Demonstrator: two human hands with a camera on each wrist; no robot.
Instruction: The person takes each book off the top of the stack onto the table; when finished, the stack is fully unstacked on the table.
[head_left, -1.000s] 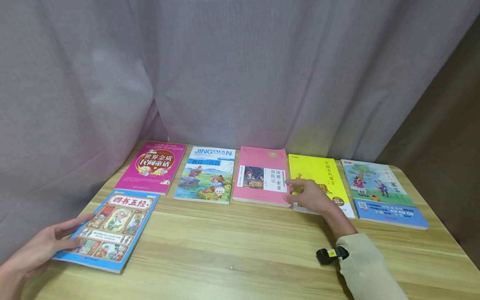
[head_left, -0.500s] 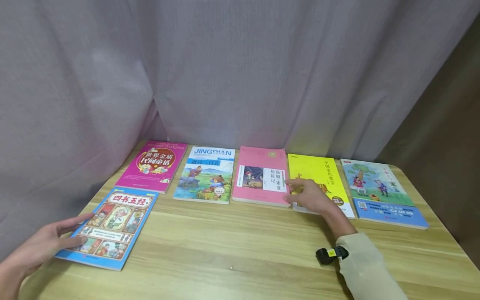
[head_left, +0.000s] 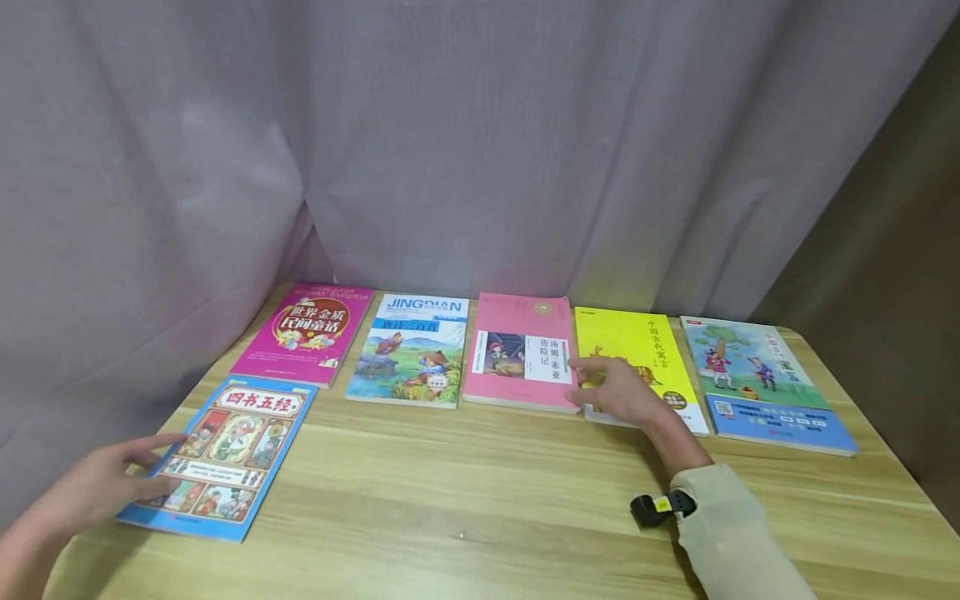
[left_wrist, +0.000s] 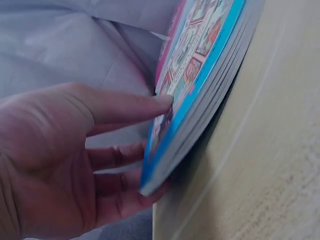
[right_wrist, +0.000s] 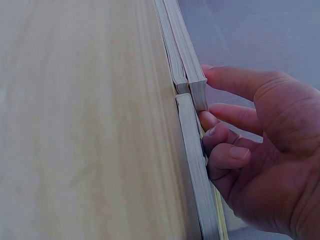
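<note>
In the head view my left hand [head_left: 90, 492] holds the near left corner of a blue-bordered picture-cover book [head_left: 225, 458]. The left wrist view shows the thumb on the cover and fingers beneath the corner, which is tilted up off the table. My right hand [head_left: 615, 392] touches the right edge of a pink book [head_left: 517, 333] with thumb and index finger. It lies over the near part of a yellow book [head_left: 630, 333]. In the right wrist view the other fingers are bent above the yellow book, against which contact is hard to tell.
A magenta book [head_left: 303, 333] lies behind the blue-bordered one. Beside it is a landscape-cover book [head_left: 408, 350]. A green-and-blue book [head_left: 765, 383] sits at the far right of the wooden table [head_left: 450, 500]. Grey curtain [head_left: 465, 150] hangs close behind the row.
The blue-bordered book has shifted slightly away from me, and its near corner has moved a little right. The right hand and the pink book stay almost where they were.
</note>
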